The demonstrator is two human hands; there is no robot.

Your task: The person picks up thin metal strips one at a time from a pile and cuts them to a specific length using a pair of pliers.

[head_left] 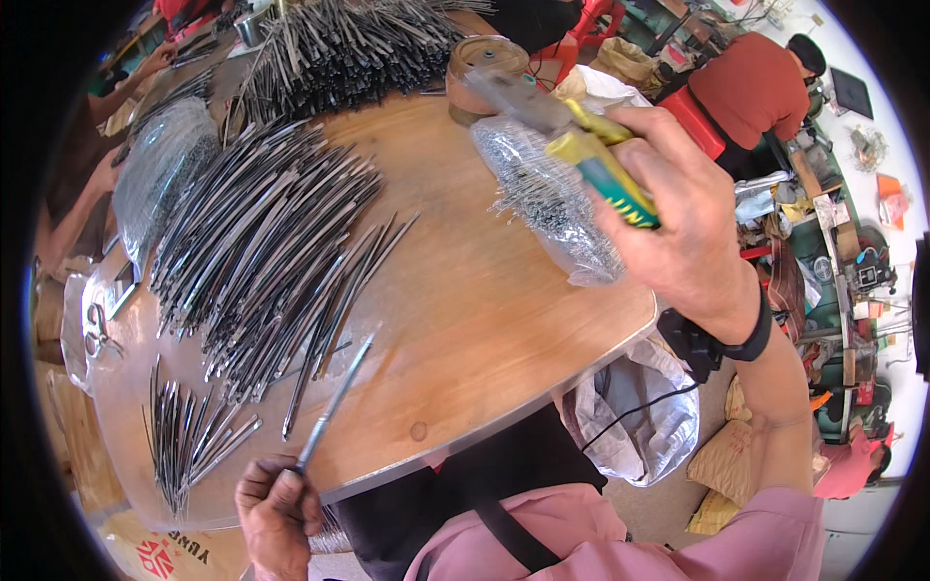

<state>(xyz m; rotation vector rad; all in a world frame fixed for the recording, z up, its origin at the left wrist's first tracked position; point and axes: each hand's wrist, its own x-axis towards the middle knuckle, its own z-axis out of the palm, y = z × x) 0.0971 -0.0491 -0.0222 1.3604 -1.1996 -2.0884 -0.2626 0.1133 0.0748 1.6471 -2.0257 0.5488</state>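
Note:
My left hand (pixel 278 513), at the table's near edge, pinches the lower end of a thin grey metal strip (pixel 337 397) that points up and away over the wood. Raised on the right, my right hand (pixel 690 218) is wrapped round pliers with yellow and green handles (pixel 603 172); their metal head is blurred and points far left. A large pile of dark thin strips (pixel 257 252) covers the table's left part. Closer to me lies a smaller bunch of strips (pixel 184 441). Below the pliers rests a clear plastic bag (pixel 557 208) full of small wire-like metal pieces.
The wooden table (pixel 436 339) has a curved near edge. At its far side are another heap of strips (pixel 349 48) and a round brown tin (pixel 487 66). Scissors (pixel 100 329) lie at left. A white sack (pixel 635 416) stands below. Other people work at far left and right.

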